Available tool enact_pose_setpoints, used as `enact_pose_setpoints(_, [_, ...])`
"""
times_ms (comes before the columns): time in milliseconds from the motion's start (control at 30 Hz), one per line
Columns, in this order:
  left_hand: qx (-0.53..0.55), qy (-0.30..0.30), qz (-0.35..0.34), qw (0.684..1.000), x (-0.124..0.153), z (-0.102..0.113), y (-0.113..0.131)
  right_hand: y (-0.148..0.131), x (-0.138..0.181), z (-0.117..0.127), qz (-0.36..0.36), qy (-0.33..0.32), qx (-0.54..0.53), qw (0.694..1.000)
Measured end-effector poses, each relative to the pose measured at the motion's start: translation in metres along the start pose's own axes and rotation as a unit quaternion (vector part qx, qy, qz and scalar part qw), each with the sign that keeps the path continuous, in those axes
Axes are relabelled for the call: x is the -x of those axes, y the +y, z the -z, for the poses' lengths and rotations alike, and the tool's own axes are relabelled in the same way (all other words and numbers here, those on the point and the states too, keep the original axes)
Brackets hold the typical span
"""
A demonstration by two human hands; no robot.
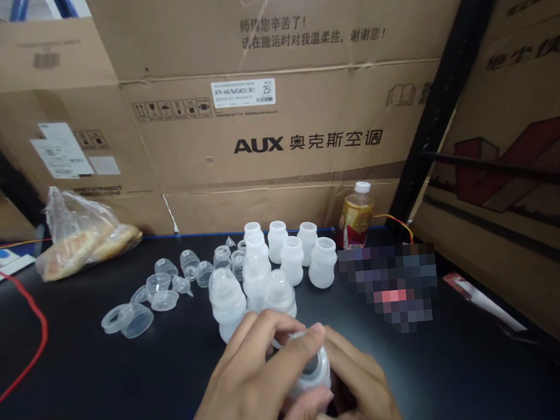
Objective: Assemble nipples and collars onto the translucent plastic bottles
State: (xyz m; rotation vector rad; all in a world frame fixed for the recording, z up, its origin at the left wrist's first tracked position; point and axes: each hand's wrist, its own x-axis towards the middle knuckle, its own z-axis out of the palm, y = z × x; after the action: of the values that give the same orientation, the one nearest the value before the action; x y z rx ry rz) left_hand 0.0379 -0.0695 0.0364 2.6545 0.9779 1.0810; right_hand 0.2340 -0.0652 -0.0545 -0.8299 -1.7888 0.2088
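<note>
translucent bottle (313,369) clamped between both hands; left hand (256,388) fingers wrapped over it; right hand (357,386) fingers likewise

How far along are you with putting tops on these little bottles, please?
Three capped bottles look done, standing just beyond the hands. The left hand and right hand grip a fourth bottle. Several open bottles and loose caps remain.
</note>
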Motion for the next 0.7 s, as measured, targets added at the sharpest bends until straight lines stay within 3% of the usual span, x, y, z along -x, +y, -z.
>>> enact_pose_setpoints(100, [0.022,-0.003,0.03,0.999,0.0,-0.004,0.006,-0.002,-0.004,0.001,-0.002,0.009,-0.014,1.0])
enact_pose_setpoints(233, [0.048,0.058,0.083,0.994,0.008,-0.023,0.013,0.001,0.001,-0.004,-0.047,0.029,-0.042,0.998])
enact_pose_setpoints(433, [0.075,0.086,0.074,0.991,0.011,-0.036,0.014,0.004,0.011,-0.011,-0.089,0.024,-0.06,0.994])
enact_pose_setpoints(567, [0.084,0.12,0.078,0.986,0.004,-0.039,0.015,0.004,0.012,-0.014,-0.07,0.071,0.005,0.995])
enact_pose_setpoints(700, [0.084,0.133,0.083,0.984,0.004,-0.041,0.015,0.005,0.007,-0.01,-0.053,0.068,0.021,0.996])
